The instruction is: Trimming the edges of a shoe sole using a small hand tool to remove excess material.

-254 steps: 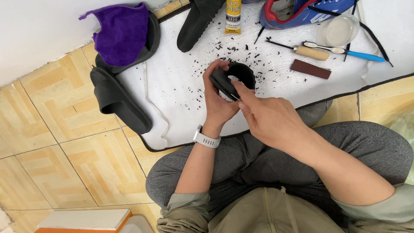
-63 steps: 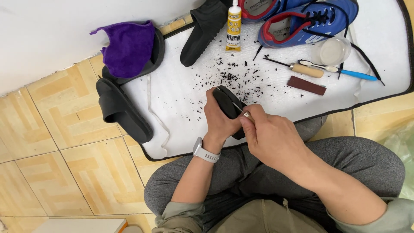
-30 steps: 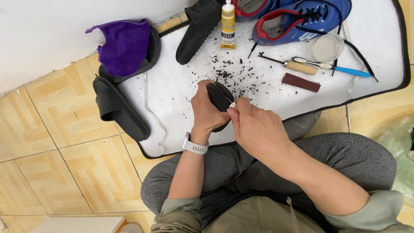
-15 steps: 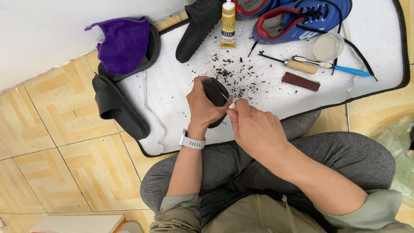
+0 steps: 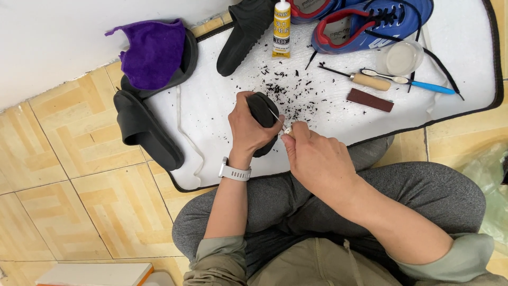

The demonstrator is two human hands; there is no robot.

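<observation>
Both hands have drifted slightly toward the mat's (image 5: 455, 47) near edge. Left hand (image 5: 248, 130) grips the black shoe piece (image 5: 263, 108), its long axis running away from the body; right hand (image 5: 317, 159), touching it, pinches a thin metal tool (image 5: 275, 116) against its right side.

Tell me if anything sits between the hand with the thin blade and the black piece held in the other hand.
Nothing visible does. The left hand grips the black piece, and the thin blade held by the right hand already reaches its surface above the white mat.
</observation>
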